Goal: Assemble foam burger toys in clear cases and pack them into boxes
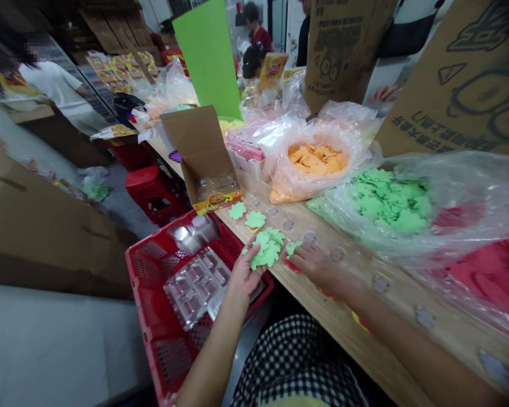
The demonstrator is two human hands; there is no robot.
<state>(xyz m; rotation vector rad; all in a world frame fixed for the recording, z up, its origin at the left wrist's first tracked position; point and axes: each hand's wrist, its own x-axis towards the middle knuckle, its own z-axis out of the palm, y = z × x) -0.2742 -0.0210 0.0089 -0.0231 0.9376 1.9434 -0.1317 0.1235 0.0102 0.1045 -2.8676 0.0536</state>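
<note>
Left hand: we grasp a stack of green cut-outs (266, 249) in our left hand (246, 277), pinching it between thumb and fingers just over the near edge of the counter (356, 333).

Right hand: our right hand (316, 264) lies open and relaxed on the counter, its fingertips touching a single green cut-out (293, 247) that sits on a red cut-out (292, 264).

Cut-out material: we take these shapes for soft foam, though the view is too blurred for us to be sure.

On the counter, near our hands: two more green cut-outs (237, 211) lie apart from the stack, farther along the counter, with a second one (255, 220) resting on a patch of red.

On the counter, far side: a clear bag of green cut-outs (385, 200) lies opposite our hands, with a bag of red cut-outs (483, 277) beside it and a bag of orange cut-outs (314, 161) beyond.

On the counter, farther along: an open cardboard box (203, 152) stands at the near edge, and printed cardboard sheets (458, 79) stand upright behind the bags.

Below the counter: a red plastic crate (146, 271) sits beside it under our left hand, holding clear plastic trays (193, 288).

Past the counter's end: a person in a white shirt (53, 85) stands to the left, and a person in a red shirt (257, 34) stands beyond.
</note>
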